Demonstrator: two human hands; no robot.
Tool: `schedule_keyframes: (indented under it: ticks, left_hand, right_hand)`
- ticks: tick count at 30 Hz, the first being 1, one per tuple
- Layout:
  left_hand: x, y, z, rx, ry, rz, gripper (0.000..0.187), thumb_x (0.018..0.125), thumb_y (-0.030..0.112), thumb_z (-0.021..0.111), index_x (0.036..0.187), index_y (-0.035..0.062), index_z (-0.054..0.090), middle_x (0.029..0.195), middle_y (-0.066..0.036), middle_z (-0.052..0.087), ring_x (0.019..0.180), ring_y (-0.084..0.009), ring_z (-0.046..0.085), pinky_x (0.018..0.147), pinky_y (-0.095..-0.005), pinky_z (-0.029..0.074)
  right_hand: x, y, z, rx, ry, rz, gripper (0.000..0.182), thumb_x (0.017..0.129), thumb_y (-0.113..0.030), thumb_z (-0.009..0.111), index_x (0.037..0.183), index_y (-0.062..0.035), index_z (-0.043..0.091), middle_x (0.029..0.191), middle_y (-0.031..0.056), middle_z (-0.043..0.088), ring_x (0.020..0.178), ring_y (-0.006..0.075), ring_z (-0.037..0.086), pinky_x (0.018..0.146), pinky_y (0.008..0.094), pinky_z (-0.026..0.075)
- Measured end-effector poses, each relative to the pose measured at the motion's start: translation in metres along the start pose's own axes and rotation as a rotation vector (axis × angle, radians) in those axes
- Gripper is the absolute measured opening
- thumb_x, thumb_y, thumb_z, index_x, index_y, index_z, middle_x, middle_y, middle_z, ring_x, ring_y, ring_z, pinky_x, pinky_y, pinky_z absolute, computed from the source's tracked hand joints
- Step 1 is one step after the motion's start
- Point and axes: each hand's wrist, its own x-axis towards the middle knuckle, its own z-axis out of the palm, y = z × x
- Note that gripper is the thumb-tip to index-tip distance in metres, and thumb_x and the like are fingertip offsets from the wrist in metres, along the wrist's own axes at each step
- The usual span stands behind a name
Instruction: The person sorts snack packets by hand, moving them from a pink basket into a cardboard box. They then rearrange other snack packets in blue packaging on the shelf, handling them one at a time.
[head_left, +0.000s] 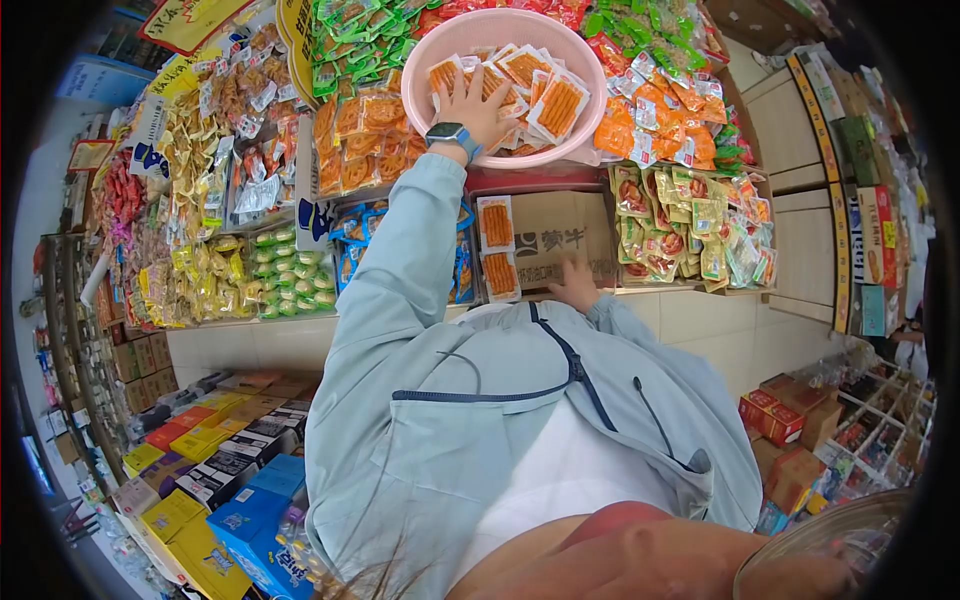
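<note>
1. While the left hand (pixel 470 105) presses down into the pink basin (pixel 540 158) at the upper middle of the frame, its fingers are spread over the loose packets (pixel 560 104). Whether its fingertips grip one, I cannot tell. Handling the heaped packets appears to be the step in hand.

2. Near the centre, the right hand (pixel 577 285) is open, palm down, fingers slightly bent and apart, at the near edge of the brown cardboard (pixel 590 215). It seems to be pinching nothing.

3. Lifting a packet from this pose would call for closing the thumb and fingers on one edge and separating it from its neighbours; the slick film could slide.

4. Most of these packets lie tilted and overlapping in the basin. Two similar packets (pixel 495 223) lie flat, one below the other, along the left side of the cardboard.

5. Each is a flat rectangle of shiny clear film with pale margins, showing orange-red sticks side by side. The basin is round, smooth plastic with a rolled rim; the cardboard is matte with dark printing.

6. Crinkly green wrappers (pixel 350 50) lie at the upper left of the basin, and glossy blue wrappers (pixel 462 265) sit left of the two packets.
</note>
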Motion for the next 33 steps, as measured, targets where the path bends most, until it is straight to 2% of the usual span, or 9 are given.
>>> schedule_keyframes:
  ticks: [3,9,11,12,13,15,19,28,33]
  left_hand:
    - [-0.005,-0.003,0.0,0.024,0.03,0.028,0.072,0.085,0.062,0.052,0.147,0.0299,0.034,0.154,-0.018,0.023,0.141,-0.0431,0.02,0.111,-0.0639,0.012]
    - [-0.082,0.036,-0.02,-0.321,0.5,0.159,0.058,0.074,0.029,0.071,0.127,0.0099,0.055,0.133,-0.019,0.048,0.122,-0.0408,0.045,0.099,-0.0535,0.036]
    - [-0.134,0.058,0.002,-0.383,0.486,0.295,0.047,0.068,0.016,0.072,0.112,0.0057,0.06,0.119,-0.015,0.056,0.111,-0.0352,0.053,0.088,-0.0486,0.042]
    - [-0.16,0.067,0.021,-0.425,0.291,0.307,0.045,0.068,0.017,0.07,0.111,0.006,0.06,0.116,-0.015,0.057,0.109,-0.0332,0.054,0.088,-0.0475,0.042]
    - [-0.186,0.074,0.044,-0.466,0.093,0.316,0.044,0.069,0.018,0.069,0.111,0.0062,0.06,0.114,-0.014,0.058,0.108,-0.0312,0.055,0.087,-0.0464,0.042]
    - [-0.232,0.083,0.093,-0.384,0.041,0.323,0.044,0.073,0.025,0.066,0.111,0.004,0.06,0.116,-0.015,0.057,0.11,-0.0302,0.054,0.093,-0.0456,0.04]
    - [-0.259,0.08,0.128,-0.213,-0.143,0.249,0.047,0.078,0.034,0.062,0.113,0.0014,0.059,0.119,-0.019,0.055,0.116,-0.0322,0.049,0.1,-0.0442,0.035]
    - [-0.263,0.08,0.152,-0.24,-0.177,0.131,0.055,0.073,0.037,0.071,0.113,0.0014,0.057,0.133,-0.026,0.043,0.118,-0.0386,0.045,0.098,-0.0456,0.04]
    - [-0.26,0.084,0.161,-0.084,-0.119,0.145,0.061,0.067,0.038,0.074,0.114,0.0029,0.057,0.131,-0.025,0.045,0.117,-0.0382,0.047,0.099,-0.0454,0.04]
  right_hand:
    - [0.0,0.017,0.0,-0.039,0.057,-0.197,0.068,0.076,-0.028,0.07,0.134,-0.0056,0.045,0.143,0.0247,0.031,0.128,0.0489,0.033,0.101,0.0536,0.038]
    - [0.019,0.005,0.024,0.174,-0.09,-0.442,0.066,0.077,-0.023,0.068,0.134,-0.0031,0.044,0.133,0.0245,0.044,0.121,0.0426,0.043,0.1,0.0496,0.04]
    - [0.028,0.002,0.039,0.398,-0.119,-0.482,0.064,0.078,-0.023,0.067,0.134,-0.0028,0.043,0.131,0.022,0.048,0.119,0.0376,0.048,0.098,0.0467,0.042]
    - [0.032,-0.001,0.044,0.511,-0.133,-0.501,0.063,0.079,-0.022,0.066,0.135,-0.0026,0.043,0.129,0.0207,0.05,0.117,0.035,0.05,0.097,0.0453,0.043]
    - [0.034,-0.008,0.041,0.789,-0.285,-0.318,0.062,0.081,-0.022,0.065,0.135,-0.0026,0.043,0.128,0.019,0.051,0.116,0.0325,0.052,0.096,0.0433,0.044]
    - [0.034,-0.023,0.025,1.312,-0.586,0.101,0.058,0.083,-0.022,0.063,0.135,-0.0025,0.043,0.126,0.0156,0.052,0.113,0.0274,0.054,0.094,0.0393,0.045]
    - [0.036,-0.043,0.012,1.528,-0.591,0.343,0.045,0.091,-0.019,0.055,0.131,-0.0027,0.043,0.119,0.0132,0.057,0.105,0.0254,0.06,0.089,0.0382,0.048]
    - [0.052,-0.045,0.023,1.665,-0.825,0.295,0.037,0.092,-0.019,0.052,0.125,-0.0041,0.046,0.114,0.0142,0.059,0.098,0.0261,0.061,0.086,0.0395,0.049]
    - [0.043,-0.053,0.015,1.401,-0.508,0.364,0.044,0.092,-0.018,0.052,0.132,-0.0044,0.043,0.117,0.0148,0.058,0.099,0.0268,0.061,0.089,0.0393,0.048]
